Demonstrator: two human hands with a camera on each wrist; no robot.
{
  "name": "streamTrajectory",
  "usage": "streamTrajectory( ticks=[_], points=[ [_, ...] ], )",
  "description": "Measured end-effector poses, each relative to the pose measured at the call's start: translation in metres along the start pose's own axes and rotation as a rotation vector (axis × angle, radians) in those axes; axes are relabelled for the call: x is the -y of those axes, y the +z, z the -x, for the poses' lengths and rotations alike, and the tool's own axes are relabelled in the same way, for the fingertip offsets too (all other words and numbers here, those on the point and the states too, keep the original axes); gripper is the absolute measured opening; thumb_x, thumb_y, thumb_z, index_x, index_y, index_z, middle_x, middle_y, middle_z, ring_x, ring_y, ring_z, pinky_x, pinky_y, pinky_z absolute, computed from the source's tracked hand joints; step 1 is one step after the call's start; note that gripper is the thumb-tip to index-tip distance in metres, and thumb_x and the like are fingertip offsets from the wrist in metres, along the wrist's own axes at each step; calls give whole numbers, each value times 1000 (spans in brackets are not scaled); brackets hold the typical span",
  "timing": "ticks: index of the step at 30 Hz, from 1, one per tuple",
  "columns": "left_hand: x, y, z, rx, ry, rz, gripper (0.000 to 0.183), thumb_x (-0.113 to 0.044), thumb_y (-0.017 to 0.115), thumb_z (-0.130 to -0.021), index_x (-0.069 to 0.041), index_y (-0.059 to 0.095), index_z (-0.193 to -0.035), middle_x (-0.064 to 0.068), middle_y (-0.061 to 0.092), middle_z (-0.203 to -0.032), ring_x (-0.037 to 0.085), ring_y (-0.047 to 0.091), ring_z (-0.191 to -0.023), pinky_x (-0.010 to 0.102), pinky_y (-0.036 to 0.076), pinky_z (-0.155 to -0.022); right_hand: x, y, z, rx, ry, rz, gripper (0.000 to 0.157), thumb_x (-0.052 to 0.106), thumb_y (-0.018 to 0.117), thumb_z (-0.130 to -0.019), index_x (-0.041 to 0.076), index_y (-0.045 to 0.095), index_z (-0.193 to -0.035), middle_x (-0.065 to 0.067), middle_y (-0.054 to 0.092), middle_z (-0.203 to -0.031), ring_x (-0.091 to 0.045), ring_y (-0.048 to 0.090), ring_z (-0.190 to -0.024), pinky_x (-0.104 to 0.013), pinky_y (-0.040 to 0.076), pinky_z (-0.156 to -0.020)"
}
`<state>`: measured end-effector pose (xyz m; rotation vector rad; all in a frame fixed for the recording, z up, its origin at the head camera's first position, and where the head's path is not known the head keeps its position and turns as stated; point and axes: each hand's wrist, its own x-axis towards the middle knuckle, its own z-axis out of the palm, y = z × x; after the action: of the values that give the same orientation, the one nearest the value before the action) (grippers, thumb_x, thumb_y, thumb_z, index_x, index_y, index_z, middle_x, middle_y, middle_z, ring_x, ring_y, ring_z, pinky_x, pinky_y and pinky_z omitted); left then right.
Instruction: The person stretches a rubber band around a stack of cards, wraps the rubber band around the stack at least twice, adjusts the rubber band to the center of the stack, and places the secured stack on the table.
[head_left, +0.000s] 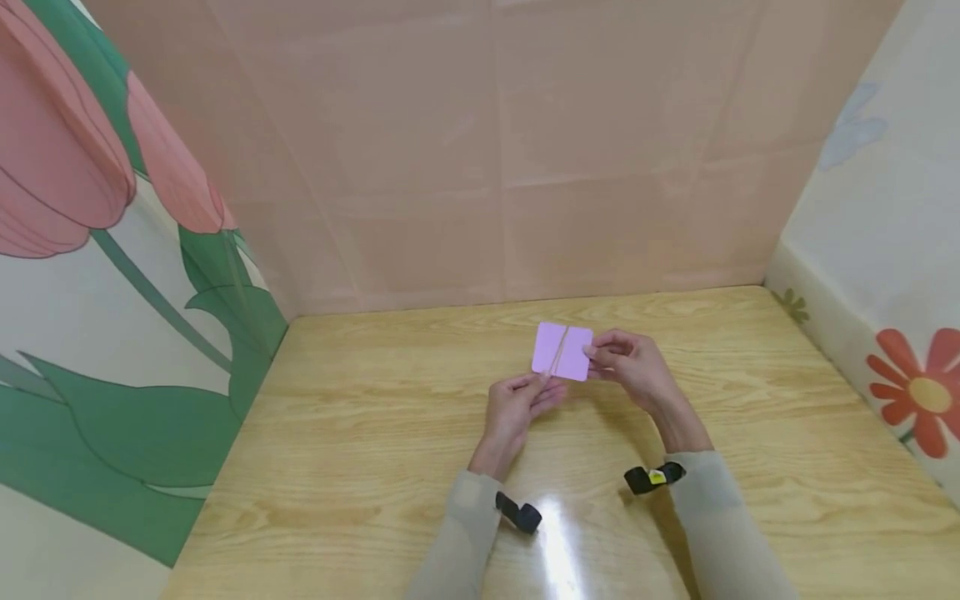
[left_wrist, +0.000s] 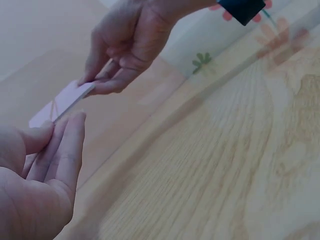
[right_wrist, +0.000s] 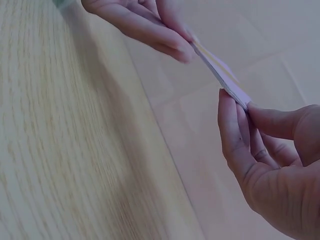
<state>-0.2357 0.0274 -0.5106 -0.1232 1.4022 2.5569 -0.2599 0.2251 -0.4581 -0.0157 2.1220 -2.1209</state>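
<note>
A thin, square lilac card stack [head_left: 576, 357] with rounded corners is held up above the table. A tan rubber band [head_left: 559, 347] runs round it, its strands spread into a narrow V on the face. My left hand [head_left: 513, 410] pinches the near edge between thumb and fingers, right where the band's strands meet. At the right edge, my right hand [head_left: 637, 367] grips the stack with thumb on top and fingers beneath. Seen edge-on in the right wrist view, the stack [right_wrist: 220, 75] is slim and tilted between both hands.
The wood-grain table [head_left: 337, 467] spreads beneath both hands. A pinkish-beige sheet [head_left: 390, 167] hangs along its back edge. Walls with painted flowers stand on both sides, a tulip [head_left: 60, 142] at left and a red flower [head_left: 930, 393] at right.
</note>
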Motion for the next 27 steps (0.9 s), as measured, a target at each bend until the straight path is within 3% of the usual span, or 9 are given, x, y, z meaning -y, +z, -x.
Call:
streamTrajectory(
  ticks=[9, 21, 27],
  points=[
    [-3, -2, 0, 37, -32, -29, 23, -12, 72, -89, 5, 71, -105, 22, 76, -91, 29, 76, -86, 42, 62, -85, 1, -2, 1, 4, 12, -8, 26, 12, 68, -92, -7, 57, -107, 0, 72, -87, -14, 71, -79, -33, 64, -78],
    [1, 0, 1, 66, -57, -55, 24, -14, 74, -88, 6, 72, -100, 23, 75, -95, 29, 76, -87, 41, 62, -84, -1, 1, -1, -2, 6, 4, 23, 11, 69, -92, -5, 58, -104, 1, 72, -85, -14, 71, -77, -32, 64, -76],
    [-11, -11, 0, 129, -99, -131, 33, -24, 73, -88, 2, 71, -108, 21, 75, -101, 28, 75, -91, 40, 61, -87, 0, 0, 0, 4, 6, 10, 19, 9, 69, -91, -4, 60, -101, 2, 73, -83, -14, 73, -76, -32, 64, -74]
  ],
)
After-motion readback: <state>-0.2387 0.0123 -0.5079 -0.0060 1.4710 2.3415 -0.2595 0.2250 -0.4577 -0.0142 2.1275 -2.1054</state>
